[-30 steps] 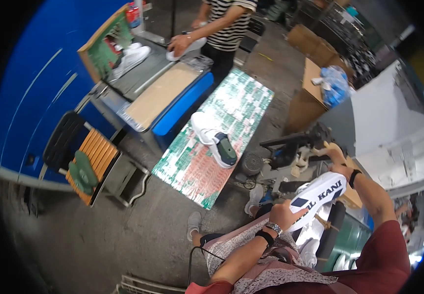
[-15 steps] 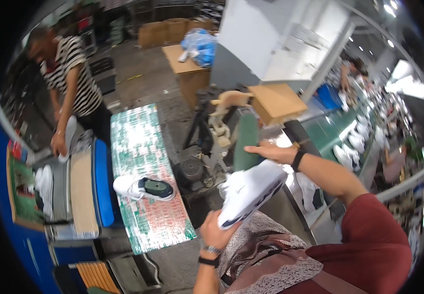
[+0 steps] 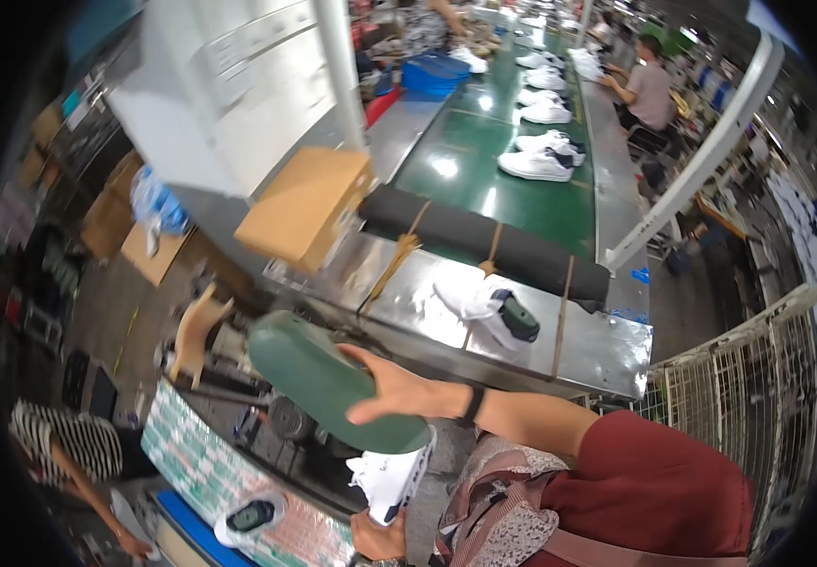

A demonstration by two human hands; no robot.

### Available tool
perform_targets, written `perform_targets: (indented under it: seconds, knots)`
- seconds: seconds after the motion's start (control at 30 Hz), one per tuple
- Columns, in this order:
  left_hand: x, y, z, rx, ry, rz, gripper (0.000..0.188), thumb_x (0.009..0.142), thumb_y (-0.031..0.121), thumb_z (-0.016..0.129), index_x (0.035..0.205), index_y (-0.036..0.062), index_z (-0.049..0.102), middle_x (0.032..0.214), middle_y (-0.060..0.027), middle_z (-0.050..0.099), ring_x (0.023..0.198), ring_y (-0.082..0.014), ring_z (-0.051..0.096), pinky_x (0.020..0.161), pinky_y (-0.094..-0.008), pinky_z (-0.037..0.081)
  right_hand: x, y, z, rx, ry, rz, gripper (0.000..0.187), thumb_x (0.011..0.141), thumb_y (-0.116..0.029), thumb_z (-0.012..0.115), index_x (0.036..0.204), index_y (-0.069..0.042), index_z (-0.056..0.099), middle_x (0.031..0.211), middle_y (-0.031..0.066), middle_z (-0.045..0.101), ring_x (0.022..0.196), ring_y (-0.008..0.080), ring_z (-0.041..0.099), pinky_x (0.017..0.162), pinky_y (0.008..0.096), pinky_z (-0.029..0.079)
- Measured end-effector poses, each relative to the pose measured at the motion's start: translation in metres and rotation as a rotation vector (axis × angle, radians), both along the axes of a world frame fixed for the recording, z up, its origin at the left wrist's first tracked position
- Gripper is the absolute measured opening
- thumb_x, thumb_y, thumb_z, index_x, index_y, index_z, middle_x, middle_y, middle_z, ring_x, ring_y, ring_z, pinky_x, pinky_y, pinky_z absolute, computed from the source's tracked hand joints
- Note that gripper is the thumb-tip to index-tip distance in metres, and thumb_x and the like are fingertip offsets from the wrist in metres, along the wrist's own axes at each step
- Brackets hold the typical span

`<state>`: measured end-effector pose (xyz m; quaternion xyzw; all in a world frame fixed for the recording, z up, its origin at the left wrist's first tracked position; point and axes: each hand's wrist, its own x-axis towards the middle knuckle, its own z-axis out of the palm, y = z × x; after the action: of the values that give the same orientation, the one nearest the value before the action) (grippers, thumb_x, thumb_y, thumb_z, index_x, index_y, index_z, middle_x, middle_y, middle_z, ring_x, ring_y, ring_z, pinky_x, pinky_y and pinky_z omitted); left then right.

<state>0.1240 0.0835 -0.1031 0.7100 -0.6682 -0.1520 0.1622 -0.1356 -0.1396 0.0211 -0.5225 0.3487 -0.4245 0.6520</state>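
My right hand (image 3: pixel 391 387) grips a long green shoe last (image 3: pixel 309 378), thumb and fingers across its width. Its smooth, sole-shaped face is turned up and its rounded toe points to the far left. Just below its near end is a white sneaker (image 3: pixel 391 477) with dark markings along its sole edge. The last overlaps the sneaker's upper part, so I cannot tell whether they touch. My left hand (image 3: pixel 377 537) is closed around the sneaker's lower end at the bottom edge. Another white sneaker (image 3: pixel 250 517) with a dark green last inside lies on the taped table at the left.
A metal ledge (image 3: pixel 408 293) ahead bears white sneakers (image 3: pixel 489 307) and a dark roller (image 3: pixel 484 246). Beyond it, a green conveyor belt (image 3: pixel 456 170) carries several white shoes. A cardboard box (image 3: pixel 309 208) stands left of the belt. A person in stripes (image 3: pixel 68 439) works at the lower left.
The view has swung right toward the conveyor. The green last, upright behind the sneaker before, now lies tilted with its sole face up in my right hand. My left hand keeps hold of the sneaker.
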Motion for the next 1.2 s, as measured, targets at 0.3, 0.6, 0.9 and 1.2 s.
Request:
perform_targets:
  seconds: [0.3,0.6,0.9,1.2]
  knots:
    - [-0.169,-0.271,0.046,-0.411,-0.019,-0.137,0.055,0.069,0.018,0.088,0.112,-0.0012,0.061,0.104,-0.0205,0.061,0.102,-0.0439,0.060,0.087,-0.0518,0.049,-0.311,0.125,-0.095,0.014,1.066,-1.088,0.121,0.069,-0.014,0.086,0.165,-0.003,0.014,0.155,0.0265,0.044,0.140,0.0440,0.048,0.113,0.0429,0.045]
    - [-0.273,-0.353,-0.085,-0.115,-0.233,-0.484,0.060,0.075,0.003,0.077,0.133,0.0042,0.061,0.129,-0.0194,0.058,0.124,-0.0395,0.053,0.098,-0.0515,0.049,-0.373,0.198,-0.186,0.289,1.423,-1.192,0.090,0.077,0.000,0.077,0.157,-0.001,0.034,0.149,0.0218,0.045,0.138,0.0429,0.044,0.117,0.0472,0.036]
    - [-0.298,-0.288,-0.041,0.049,-0.017,-0.556,0.088,0.068,0.024,0.088,0.145,0.0067,0.051,0.143,-0.0212,0.049,0.131,-0.0389,0.050,0.103,-0.0497,0.048,-0.304,0.049,-0.168,-0.072,0.880,-0.558,0.083,0.075,-0.020,0.086,0.145,0.005,0.049,0.138,0.0305,0.059,0.129,0.0457,0.058,0.110,0.0462,0.046]
    - [-0.260,-0.226,0.023,0.082,0.247,-0.606,0.097,0.073,0.038,0.087,0.151,0.0030,0.041,0.142,-0.0257,0.053,0.133,-0.0375,0.055,0.118,-0.0513,0.039,-0.319,-0.030,-0.016,0.324,0.618,0.303,0.050,0.085,-0.017,0.076,0.128,0.006,0.066,0.103,0.0061,0.073,0.091,0.0126,0.065,0.082,0.0284,0.053]
